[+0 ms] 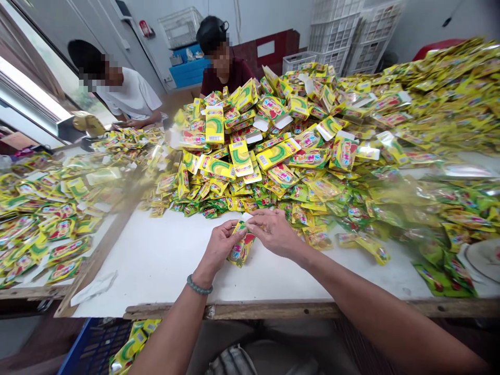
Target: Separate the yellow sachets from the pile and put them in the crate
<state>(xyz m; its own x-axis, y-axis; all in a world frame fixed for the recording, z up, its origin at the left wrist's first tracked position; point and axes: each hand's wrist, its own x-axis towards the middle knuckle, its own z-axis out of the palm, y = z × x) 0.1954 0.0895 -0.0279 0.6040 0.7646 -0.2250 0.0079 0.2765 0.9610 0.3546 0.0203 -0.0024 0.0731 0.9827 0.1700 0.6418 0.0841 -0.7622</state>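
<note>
My left hand point(222, 244) grips the side of a small yellow candy box point(241, 251) with red and green print, held tilted just above the white tabletop point(167, 260). At the box's top end, my right hand point(271, 228) pinches with its fingertips by the white flap point(247, 216). Whether a packet is inside the box cannot be seen. Right behind my hands rises a big heap of yellow boxes point(242, 156), several with open white flaps. Green and yellow packets point(300, 195) lie along the heap's near edge.
A wooden rim point(273, 311) edges the table. More boxes point(58, 219) lie on the left table. Below stands a blue crate point(91, 346) with boxes in it. Flat packets point(445, 273) lie at right. Two people point(133, 94) sit across; white crates point(336, 31) are stacked behind.
</note>
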